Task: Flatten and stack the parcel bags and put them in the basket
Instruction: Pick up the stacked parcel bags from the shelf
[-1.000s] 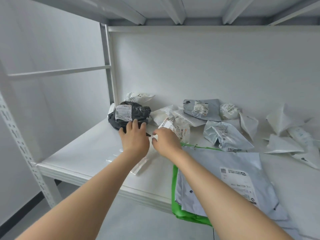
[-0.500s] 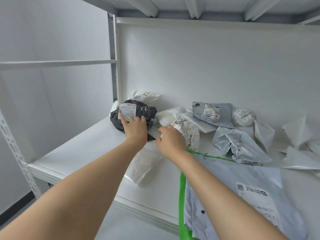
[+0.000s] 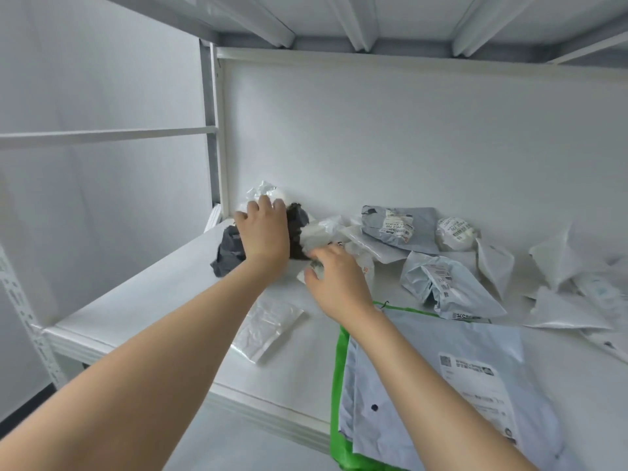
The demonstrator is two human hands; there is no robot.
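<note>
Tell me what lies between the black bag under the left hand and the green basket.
The right hand and the crumpled white bag it touches lie between the black bag and the green basket. The left hand rests on the black bag.

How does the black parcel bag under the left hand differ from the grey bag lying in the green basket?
The black parcel bag is crumpled into a lump; the grey bag lies spread flat. The black parcel bag sits at the shelf's back corner, outside the green basket, with the left hand on it; nothing touches the grey bag. The grey bag looks far larger. Both are plastic mailers.
</note>
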